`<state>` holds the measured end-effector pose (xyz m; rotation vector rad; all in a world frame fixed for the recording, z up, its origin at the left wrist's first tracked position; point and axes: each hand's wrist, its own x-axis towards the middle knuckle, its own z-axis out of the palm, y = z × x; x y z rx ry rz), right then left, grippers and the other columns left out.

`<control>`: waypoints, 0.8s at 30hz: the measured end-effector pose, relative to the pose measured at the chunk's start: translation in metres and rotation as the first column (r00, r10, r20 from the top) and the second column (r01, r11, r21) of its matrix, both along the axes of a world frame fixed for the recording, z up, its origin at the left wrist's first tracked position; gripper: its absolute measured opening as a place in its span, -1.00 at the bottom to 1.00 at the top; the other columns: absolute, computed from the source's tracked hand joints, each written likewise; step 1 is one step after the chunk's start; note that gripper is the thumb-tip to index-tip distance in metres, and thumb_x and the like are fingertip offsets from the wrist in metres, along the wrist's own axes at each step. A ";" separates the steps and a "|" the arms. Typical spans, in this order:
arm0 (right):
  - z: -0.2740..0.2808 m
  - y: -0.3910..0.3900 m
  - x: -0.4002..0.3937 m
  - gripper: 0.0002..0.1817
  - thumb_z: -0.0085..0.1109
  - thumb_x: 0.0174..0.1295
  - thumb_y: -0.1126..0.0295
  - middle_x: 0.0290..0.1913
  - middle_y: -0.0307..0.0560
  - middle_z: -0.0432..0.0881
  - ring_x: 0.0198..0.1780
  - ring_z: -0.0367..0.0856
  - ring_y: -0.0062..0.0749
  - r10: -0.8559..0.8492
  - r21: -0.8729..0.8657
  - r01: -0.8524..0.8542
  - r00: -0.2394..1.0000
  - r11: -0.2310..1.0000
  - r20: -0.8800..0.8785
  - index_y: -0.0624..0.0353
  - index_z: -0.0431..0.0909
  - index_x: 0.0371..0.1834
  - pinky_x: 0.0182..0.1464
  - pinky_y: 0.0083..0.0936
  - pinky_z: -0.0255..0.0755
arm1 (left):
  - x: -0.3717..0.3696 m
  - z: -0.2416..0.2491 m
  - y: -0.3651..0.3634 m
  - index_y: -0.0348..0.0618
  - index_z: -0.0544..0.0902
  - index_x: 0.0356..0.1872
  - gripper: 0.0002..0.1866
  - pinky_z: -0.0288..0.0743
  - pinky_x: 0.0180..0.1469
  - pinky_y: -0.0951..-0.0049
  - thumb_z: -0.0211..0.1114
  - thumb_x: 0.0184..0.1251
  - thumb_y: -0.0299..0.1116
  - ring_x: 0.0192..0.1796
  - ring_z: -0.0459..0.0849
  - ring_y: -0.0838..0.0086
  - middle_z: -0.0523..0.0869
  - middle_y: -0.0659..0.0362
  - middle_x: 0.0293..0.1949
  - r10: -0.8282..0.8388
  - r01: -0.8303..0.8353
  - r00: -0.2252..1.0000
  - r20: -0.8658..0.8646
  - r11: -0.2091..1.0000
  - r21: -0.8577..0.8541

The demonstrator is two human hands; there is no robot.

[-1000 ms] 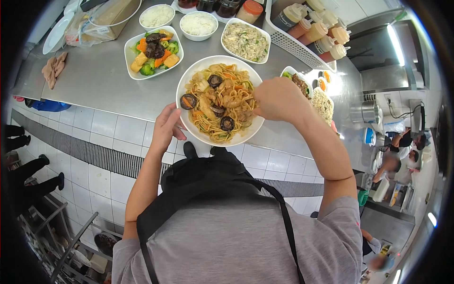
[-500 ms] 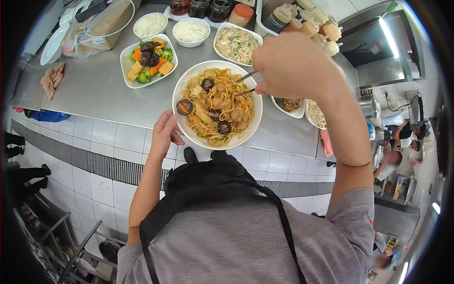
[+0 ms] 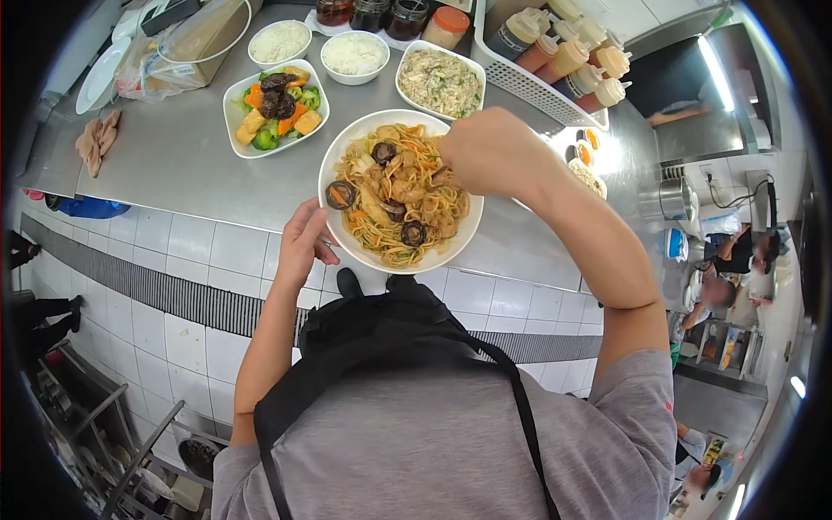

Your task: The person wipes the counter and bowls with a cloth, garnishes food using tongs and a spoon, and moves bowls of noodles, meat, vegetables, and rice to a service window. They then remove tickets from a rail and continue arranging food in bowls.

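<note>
A large white bowl of noodles [image 3: 400,243] with mushroom slices, carrot strips and chunks of meat sits at the counter's front edge. My left hand [image 3: 303,236] grips its left side, thumb and fingers against the outer wall. Over the bowl's right rim is my right hand [image 3: 492,154], closed, low against the noodles. The thin metal tongs it held a moment earlier are now hidden beneath it. Behind the bowl stand a square dish of broccoli, carrot, tofu and mushrooms [image 3: 277,111] and a dish of fried rice [image 3: 440,83].
Two bowls of white rice [image 3: 280,42] stand farther back, near several jars [image 3: 407,19]. A basket [image 3: 537,82] of squeeze bottles is at back right. Small cups of orange sauce [image 3: 586,152] lie beyond my forearm. At left is a crumpled cloth [image 3: 98,141].
My right hand has moved down and left onto the noodles, and the tong tips have gone out of sight. The bottle basket now shows more fully. My left hand keeps its place.
</note>
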<state>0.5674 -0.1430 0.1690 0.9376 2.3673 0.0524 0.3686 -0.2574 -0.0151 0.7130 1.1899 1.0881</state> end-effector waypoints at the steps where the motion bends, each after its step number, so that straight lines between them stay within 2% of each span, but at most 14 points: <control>1: 0.006 -0.001 -0.001 -0.76 0.28 -0.17 0.23 -0.52 0.00 0.59 -0.43 0.58 -0.15 0.043 0.037 -0.041 0.997 0.998 -0.057 0.19 0.59 -0.57 -0.39 -0.35 0.45 | 0.000 -0.001 0.000 -0.22 0.38 0.05 -0.59 0.35 -0.77 0.69 -0.02 0.28 -0.18 -0.79 0.45 0.56 0.48 0.20 -0.60 0.002 -0.002 1.000 -0.007 1.000 -0.003; 2: 0.013 -0.002 -0.002 -0.75 0.28 -0.17 0.22 -0.54 0.00 0.58 -0.45 0.57 -0.14 0.087 0.077 -0.079 0.990 0.994 -0.111 0.20 0.59 -0.59 -0.41 -0.35 0.44 | 0.000 -0.001 -0.001 -0.22 0.38 0.05 -0.59 0.35 -0.77 0.69 -0.02 0.28 -0.18 -0.79 0.45 0.56 0.48 0.20 -0.60 0.003 -0.003 1.000 -0.008 1.000 -0.005; 6: 0.050 -0.017 -0.011 -0.75 0.28 -0.18 0.22 -0.56 0.00 0.57 -0.43 0.58 -0.16 0.086 0.142 -0.073 0.993 0.987 -0.084 0.19 0.58 -0.63 -0.41 -0.35 0.43 | 0.000 -0.001 0.000 -0.22 0.38 0.05 -0.59 0.36 -0.77 0.68 -0.02 0.28 -0.17 -0.79 0.46 0.56 0.48 0.20 -0.61 0.009 -0.009 1.000 -0.005 1.000 -0.006; 9: 0.058 -0.025 -0.005 -0.75 0.27 -0.17 0.20 -0.54 -0.01 0.57 -0.43 0.59 -0.17 0.013 0.199 0.008 0.995 0.980 -0.104 0.18 0.58 -0.63 -0.38 -0.38 0.44 | 0.000 -0.002 -0.001 -0.22 0.38 0.04 -0.59 0.36 -0.77 0.68 -0.01 0.28 -0.17 -0.79 0.46 0.56 0.48 0.20 -0.61 0.011 -0.011 1.000 -0.001 1.000 -0.002; 11: 0.053 -0.031 -0.001 -0.73 0.26 -0.14 0.18 -0.51 -0.01 0.58 -0.41 0.59 -0.18 -0.092 0.042 0.091 0.995 0.995 0.032 0.18 0.59 -0.60 -0.35 -0.39 0.45 | -0.001 -0.002 0.000 -0.22 0.38 0.04 -0.59 0.36 -0.77 0.68 0.00 0.27 -0.16 -0.79 0.46 0.56 0.48 0.20 -0.61 0.009 -0.009 1.000 0.002 1.000 0.006; 12: 0.042 -0.036 0.004 -0.73 0.26 -0.14 0.18 -0.51 -0.01 0.58 -0.41 0.59 -0.18 -0.088 0.045 0.086 0.995 0.995 0.036 0.18 0.59 -0.60 -0.35 -0.39 0.45 | -0.001 -0.001 0.000 -0.21 0.38 0.04 -0.58 0.36 -0.77 0.68 0.00 0.27 -0.16 -0.79 0.46 0.56 0.48 0.20 -0.61 0.006 -0.006 1.000 0.007 1.000 0.005; 14: 0.010 -0.045 0.017 -0.88 0.05 -0.14 0.45 -0.51 -0.03 0.60 -0.43 0.61 -0.21 -0.082 0.021 0.083 0.995 0.996 -0.050 0.19 0.60 -0.60 -0.39 -0.38 0.47 | -0.001 0.000 -0.001 -0.21 0.39 0.04 -0.58 0.36 -0.77 0.68 0.00 0.27 -0.16 -0.79 0.46 0.56 0.48 0.20 -0.61 0.009 -0.009 1.000 0.015 1.000 0.002; 18: -0.015 -0.046 0.027 -0.87 0.05 -0.11 0.44 -0.50 -0.03 0.60 -0.44 0.61 -0.20 -0.048 -0.050 0.049 0.999 0.998 0.016 0.20 0.59 -0.57 -0.39 -0.37 0.47 | -0.001 0.000 -0.001 -0.22 0.38 0.04 -0.57 0.36 -0.77 0.68 0.01 0.26 -0.15 -0.79 0.46 0.56 0.47 0.21 -0.61 0.002 -0.002 1.000 0.007 1.000 0.000; 21: -0.005 -0.043 0.034 -0.87 0.06 -0.10 0.43 -0.51 -0.02 0.60 -0.45 0.60 -0.18 -0.065 -0.005 0.065 0.995 0.998 -0.077 0.20 0.59 -0.58 -0.40 -0.36 0.46 | -0.002 0.000 -0.001 -0.22 0.38 0.05 -0.56 0.36 -0.77 0.68 0.01 0.26 -0.14 -0.79 0.46 0.56 0.48 0.21 -0.61 -0.002 0.002 1.000 0.004 1.000 -0.008; 23: 0.011 -0.037 0.033 -0.77 0.19 -0.05 0.18 -0.53 -0.05 0.57 -0.45 0.57 -0.17 -0.101 0.014 0.101 0.994 0.995 -0.040 0.13 0.60 -0.55 -0.40 -0.34 0.42 | -0.001 0.000 0.000 -0.22 0.37 0.06 -0.56 0.36 -0.77 0.67 0.02 0.26 -0.14 -0.78 0.46 0.56 0.48 0.20 -0.61 -0.004 0.004 1.000 0.006 1.000 -0.012; 24: 0.021 -0.035 0.030 -0.77 0.19 -0.05 0.18 -0.53 -0.05 0.57 -0.45 0.57 -0.17 -0.102 0.015 0.102 0.994 0.995 -0.039 0.13 0.60 -0.55 -0.40 -0.34 0.42 | -0.001 -0.001 0.000 -0.22 0.37 0.06 -0.55 0.36 -0.76 0.67 0.02 0.25 -0.13 -0.78 0.46 0.56 0.48 0.20 -0.61 -0.003 0.003 1.000 0.007 1.000 -0.012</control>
